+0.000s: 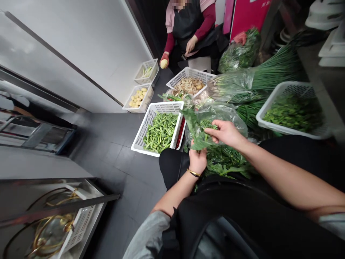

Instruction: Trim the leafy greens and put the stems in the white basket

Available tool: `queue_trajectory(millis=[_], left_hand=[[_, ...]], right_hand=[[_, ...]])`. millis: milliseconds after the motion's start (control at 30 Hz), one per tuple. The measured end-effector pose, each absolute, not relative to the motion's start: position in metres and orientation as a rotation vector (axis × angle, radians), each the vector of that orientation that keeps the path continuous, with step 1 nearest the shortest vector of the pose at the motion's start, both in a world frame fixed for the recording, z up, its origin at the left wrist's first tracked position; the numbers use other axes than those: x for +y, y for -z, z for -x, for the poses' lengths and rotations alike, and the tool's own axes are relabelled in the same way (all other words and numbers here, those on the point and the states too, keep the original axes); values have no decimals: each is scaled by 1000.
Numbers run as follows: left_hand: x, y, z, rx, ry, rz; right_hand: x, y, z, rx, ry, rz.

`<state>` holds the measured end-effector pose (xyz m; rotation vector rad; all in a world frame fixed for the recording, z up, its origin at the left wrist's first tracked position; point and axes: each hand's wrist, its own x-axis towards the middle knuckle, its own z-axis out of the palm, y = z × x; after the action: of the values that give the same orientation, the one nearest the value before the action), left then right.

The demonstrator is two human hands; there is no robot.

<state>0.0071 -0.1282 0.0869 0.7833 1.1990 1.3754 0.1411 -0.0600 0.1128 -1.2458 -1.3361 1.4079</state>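
Observation:
My left hand [197,160] is closed round the lower part of a leafy green vegetable stalk [199,138], held above my lap. Just to its upper right, my right hand [225,133] pinches the leafy upper side of the same stalk between thumb and fingers. Leaves partly hide the fingertips of both hands. Below them, loose leafy greens [229,160] lie in and around a clear plastic bag [219,113]. To the left of my hands stands a white basket [140,138] that holds many short cut green stems [161,132].
Red peppers [180,133] show beside the basket. Potatoes [138,97] and peelings [188,86] fill other baskets. Across from me, a person [188,21] holds a peeled potato [164,64] and a peeler. Bundled green stalks [277,68] and a white basket of greens [293,113] are at right.

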Motion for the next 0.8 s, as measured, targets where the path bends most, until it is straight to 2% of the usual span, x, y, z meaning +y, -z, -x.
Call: queue_trajectory(millis=[167,233,300,367,467,533,600,700,800], left_hand=[[-126,-93,-19,951,-1253,-530],[-126,-94,-22,968,-1271,-488],[-124,-93,-22,1031,-1296,-484],[-120,-93,-21,1052,-1273,-469],[-115,-93,-22,1013,-1200,-414],[-115,-91,-23,1004,-1177,-384],[-113,-86,-20,1022,-1189,-379],[-95,-79,-2,1090,-1309,-434],[-50,-86,38,1271,-1458,-562]], right_hand=[[-71,-88,-118,-830,-1539,988],[-74,-83,-113,-795,-1495,1006],[-72,-81,-115,-1022,-1278,1114],[-67,-81,-124,-1402,-868,1189],[-62,-79,-139,-1926,-288,1084],[-66,-76,-141,-2123,-129,977],[-75,-75,-138,-2214,-145,868],[-90,-83,-151,-2260,-357,756],[-85,-95,-214,-2022,-340,1170]])
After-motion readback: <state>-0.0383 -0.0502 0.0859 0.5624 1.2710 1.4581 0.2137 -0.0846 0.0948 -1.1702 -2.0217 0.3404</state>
